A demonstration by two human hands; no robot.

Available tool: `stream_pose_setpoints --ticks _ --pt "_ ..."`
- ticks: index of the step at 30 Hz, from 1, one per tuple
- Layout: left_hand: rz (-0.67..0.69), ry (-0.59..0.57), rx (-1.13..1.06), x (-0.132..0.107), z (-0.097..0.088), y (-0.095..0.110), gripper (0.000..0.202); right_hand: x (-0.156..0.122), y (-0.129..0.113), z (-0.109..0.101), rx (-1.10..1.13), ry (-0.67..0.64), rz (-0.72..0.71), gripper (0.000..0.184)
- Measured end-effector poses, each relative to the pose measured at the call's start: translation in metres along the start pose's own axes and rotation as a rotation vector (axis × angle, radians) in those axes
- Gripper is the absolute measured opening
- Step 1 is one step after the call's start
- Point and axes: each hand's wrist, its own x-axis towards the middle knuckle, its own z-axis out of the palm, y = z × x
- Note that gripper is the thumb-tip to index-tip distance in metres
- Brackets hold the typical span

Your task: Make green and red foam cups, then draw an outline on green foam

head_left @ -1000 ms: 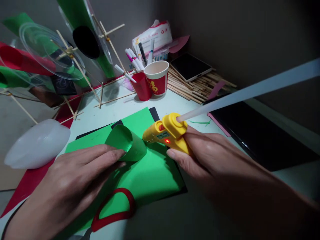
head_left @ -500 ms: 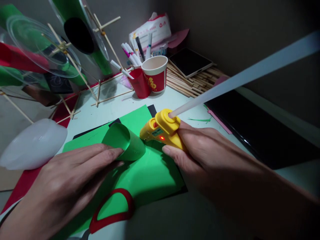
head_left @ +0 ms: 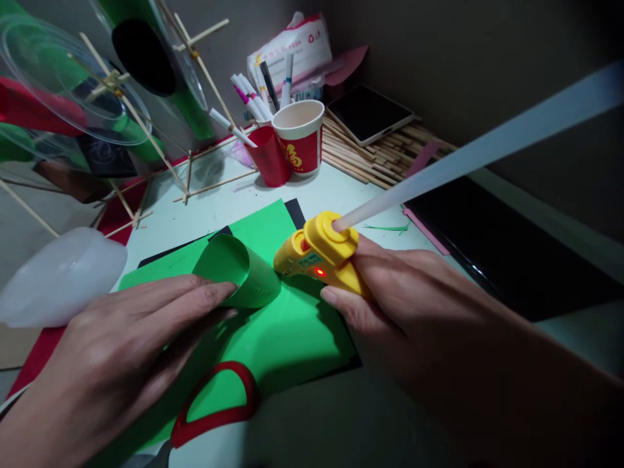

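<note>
Your left hand (head_left: 131, 331) pinches a green paper roll (head_left: 257, 279), at eight o'clock from centre, over a green sheet (head_left: 302, 344) on the desk (head_left: 175, 221). Your right hand (head_left: 404, 299) grips a yellow glue gun (head_left: 331, 246), its nozzle close to the roll's three-o'clock side. Scissors (head_left: 209, 422) lie at seven o'clock; a paper cup (head_left: 305, 149) stands at twelve.

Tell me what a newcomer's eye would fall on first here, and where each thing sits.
Probably the yellow glue gun, near the centre in the right hand, with its glowing red light and a long translucent stick slanting to the right edge. Next, the curled green sheet by its nozzle, held by the left hand, and the red scissors handle below, left of centre.
</note>
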Motion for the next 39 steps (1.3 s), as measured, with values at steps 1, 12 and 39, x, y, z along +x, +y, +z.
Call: stream_pose_setpoints --ticks 1,12,39 --pt "-0.001 -0.005 -0.009 0.001 0.0 0.0 0.043 -0.001 0.0 0.0 0.002 -0.002 0.009 0.009" --pt "0.003 0.003 -0.028 0.006 0.0 0.004 0.039 -0.003 -0.006 -0.009 0.013 -0.052 -0.01 0.009" --pt "0.092 0.056 -0.04 0.019 -0.004 0.013 0.03 -0.015 -0.007 -0.014 -0.065 -0.075 -0.124 0.023"
